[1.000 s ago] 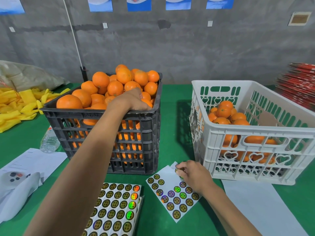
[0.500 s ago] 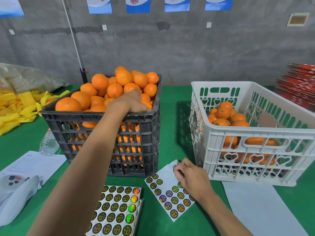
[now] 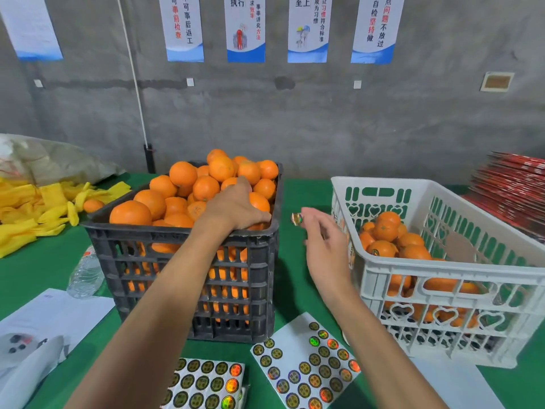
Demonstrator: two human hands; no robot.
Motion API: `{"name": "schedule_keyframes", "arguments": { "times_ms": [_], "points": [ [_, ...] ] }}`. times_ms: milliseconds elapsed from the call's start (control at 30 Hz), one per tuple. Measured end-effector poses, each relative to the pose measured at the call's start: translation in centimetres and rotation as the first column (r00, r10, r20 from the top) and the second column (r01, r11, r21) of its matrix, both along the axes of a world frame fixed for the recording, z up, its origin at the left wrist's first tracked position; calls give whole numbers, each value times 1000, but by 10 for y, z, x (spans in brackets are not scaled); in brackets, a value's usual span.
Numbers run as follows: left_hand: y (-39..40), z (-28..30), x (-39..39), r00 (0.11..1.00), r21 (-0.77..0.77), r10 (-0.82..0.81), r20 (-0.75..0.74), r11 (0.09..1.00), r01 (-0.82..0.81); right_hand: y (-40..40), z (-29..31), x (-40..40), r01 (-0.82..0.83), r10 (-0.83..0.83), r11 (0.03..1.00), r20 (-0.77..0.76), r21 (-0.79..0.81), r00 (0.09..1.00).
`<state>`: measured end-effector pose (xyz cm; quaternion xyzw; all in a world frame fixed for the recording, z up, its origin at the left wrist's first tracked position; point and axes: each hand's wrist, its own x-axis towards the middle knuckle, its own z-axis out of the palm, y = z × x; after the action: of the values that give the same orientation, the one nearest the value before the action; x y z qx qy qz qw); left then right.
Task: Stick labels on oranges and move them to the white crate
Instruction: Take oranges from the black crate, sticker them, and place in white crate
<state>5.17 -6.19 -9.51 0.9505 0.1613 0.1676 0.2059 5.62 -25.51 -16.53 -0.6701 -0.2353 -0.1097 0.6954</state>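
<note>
Lifted off the sticker sheet (image 3: pixel 306 364) since a moment ago: right hand (image 3: pixel 326 246), now raised between the crates, pinching a round, shiny holographic label (image 3: pixel 296 219) at its fingertips. Unchanged: left hand (image 3: pixel 236 206), curled over an orange (image 3: pixel 259 202) at the near right of the heaped black slatted plastic crate (image 3: pixel 188 278). To the right, white crate (image 3: pixel 442 278) with heart cutouts, partly filled with smooth round oranges. Nearest, a second glossy sheet of round stickers (image 3: pixel 206 382) on green cloth (image 3: pixel 295 196).
</note>
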Motion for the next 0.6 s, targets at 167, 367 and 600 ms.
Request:
{"name": "schedule_keyframes", "arguments": {
  "times_ms": [167,367,600],
  "points": [
    [-10,3,-6,950,-8,6,313,1000,-3,43,67,20,-98,98,995,-22,22,995],
    [-13,6,-9,876,-17,-14,482,1000,25,54,65,29,-4,13,996,107,-87,994],
    [-11,8,-7,799,8,-86,595,995,101,52,65,32,137,-107,981,210,-138,972]
  ]
}}
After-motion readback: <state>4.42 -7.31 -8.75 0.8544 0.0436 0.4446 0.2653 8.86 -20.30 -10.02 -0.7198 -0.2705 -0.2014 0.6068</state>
